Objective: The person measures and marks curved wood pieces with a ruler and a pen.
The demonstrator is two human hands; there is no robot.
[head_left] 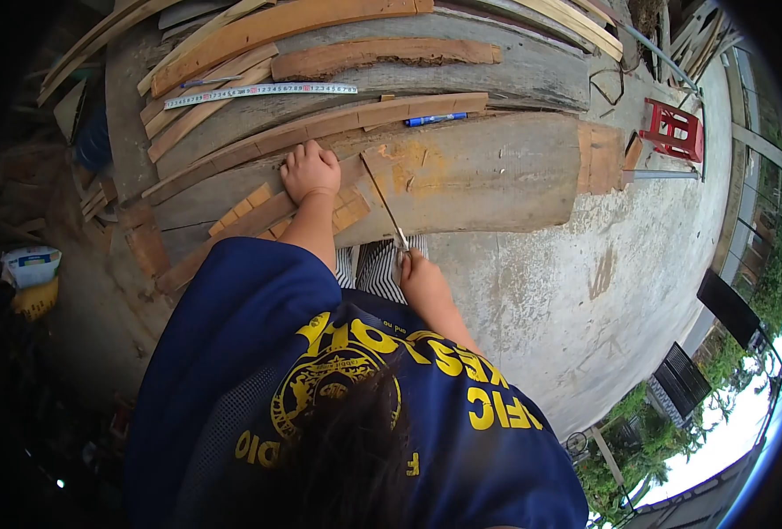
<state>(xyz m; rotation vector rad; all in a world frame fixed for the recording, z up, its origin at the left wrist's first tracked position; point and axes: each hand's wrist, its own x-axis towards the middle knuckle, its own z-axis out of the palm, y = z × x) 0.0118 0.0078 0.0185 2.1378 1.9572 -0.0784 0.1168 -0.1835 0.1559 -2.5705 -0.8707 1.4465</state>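
Note:
My right hand (pixel 421 279) is closed around the handle of a thin handsaw (pixel 380 196). The blade points away from me, along the end of a brown wooden strip (pixel 272 212). My left hand (pixel 310 170) presses down on that strip with its fingers curled over it. Short wooden pieces (pixel 351 212) with pencil-like lines lie beside and partly under the strip. Beneath everything is a worn wooden plank (pixel 505 181) with sawdust on it. Beyond my left hand lies a long curved strip (pixel 355 117) with marks across it, and a blue marker (pixel 436 119) rests near its end.
A white tape measure (pixel 303 89) and a pen (pixel 210 81) lie on the boards farther off. Several long wooden pieces (pixel 382 58) are laid at the back. A red plastic stool (pixel 673 130) is on the concrete floor (pixel 532 309) to the right. A bag (pixel 31 266) sits at left.

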